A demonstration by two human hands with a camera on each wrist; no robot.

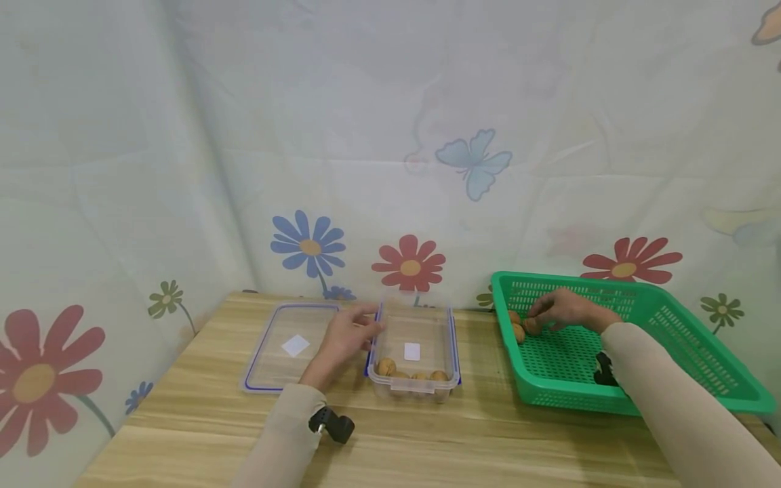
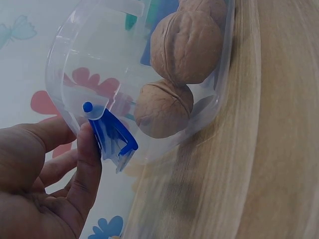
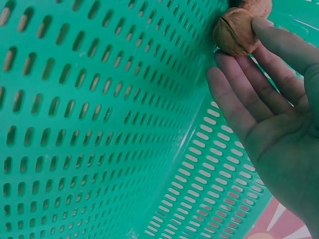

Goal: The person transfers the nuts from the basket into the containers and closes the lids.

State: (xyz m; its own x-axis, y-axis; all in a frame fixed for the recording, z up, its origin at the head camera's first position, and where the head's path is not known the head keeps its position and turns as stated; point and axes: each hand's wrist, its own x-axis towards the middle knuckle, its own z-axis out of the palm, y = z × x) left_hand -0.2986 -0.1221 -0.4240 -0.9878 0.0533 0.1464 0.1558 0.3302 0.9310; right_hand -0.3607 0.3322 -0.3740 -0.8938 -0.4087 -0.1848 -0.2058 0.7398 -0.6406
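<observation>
My left hand [image 1: 346,333] pinches the rim of a clear plastic container [image 1: 413,385] at its left side, beside a blue latch [image 2: 112,133]. Several walnuts [image 2: 187,47] lie on the container's floor, gathered toward its front in the head view. Over on the right, my right hand [image 1: 564,308] reaches down into a green basket [image 1: 586,401]. Its thumb and fingertips pinch a walnut [image 3: 235,32] near the basket's left wall. Another walnut [image 3: 259,7] sits just beyond it, and one more walnut [image 1: 518,332] shows against that wall in the head view.
A clear lid with a blue seal [image 1: 268,366] lies flat on the wooden table [image 1: 427,440], left of the container. Behind the table hangs a white curtain [image 1: 366,102] printed with flowers and a butterfly. The basket's high slotted walls surround my right hand.
</observation>
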